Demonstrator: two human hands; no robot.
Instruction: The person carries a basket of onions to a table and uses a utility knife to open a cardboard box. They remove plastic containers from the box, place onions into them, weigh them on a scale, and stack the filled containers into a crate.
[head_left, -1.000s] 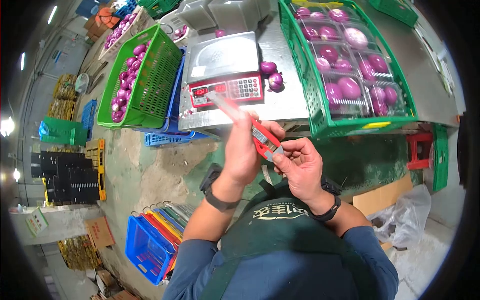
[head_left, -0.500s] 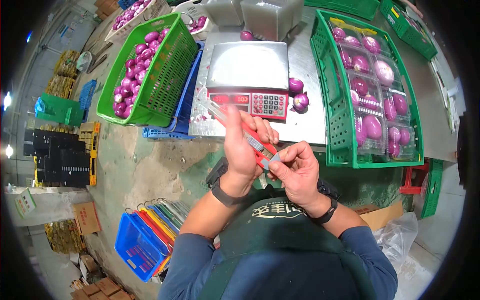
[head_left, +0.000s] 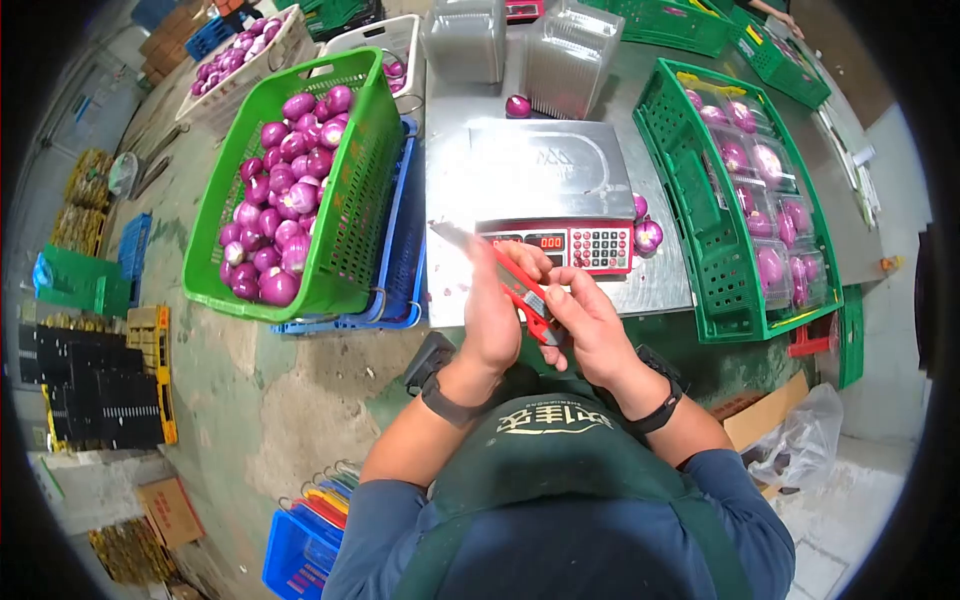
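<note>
My left hand [head_left: 492, 310] grips a red utility knife [head_left: 518, 290] whose blade points up and to the left, near the table's front edge. My right hand [head_left: 590, 325] pinches the knife's rear end with its fingertips. Both hands are held close to my chest, just in front of the digital scale [head_left: 552, 190] on the steel table [head_left: 450, 190]. Two purple onions [head_left: 645, 232] lie beside the scale on its right.
A green basket [head_left: 360, 190] full of purple onions sits to the left on blue crates. A green crate [head_left: 700, 210] with packed onion trays stands to the right. Clear plastic containers [head_left: 565, 55] are stacked behind the scale. Blue and coloured baskets [head_left: 305, 535] stand on the floor.
The view has tilted, so the table and baskets sit lower in the frame. Both hands stay on the knife, and my right fingers have closed in nearer its rear end.
</note>
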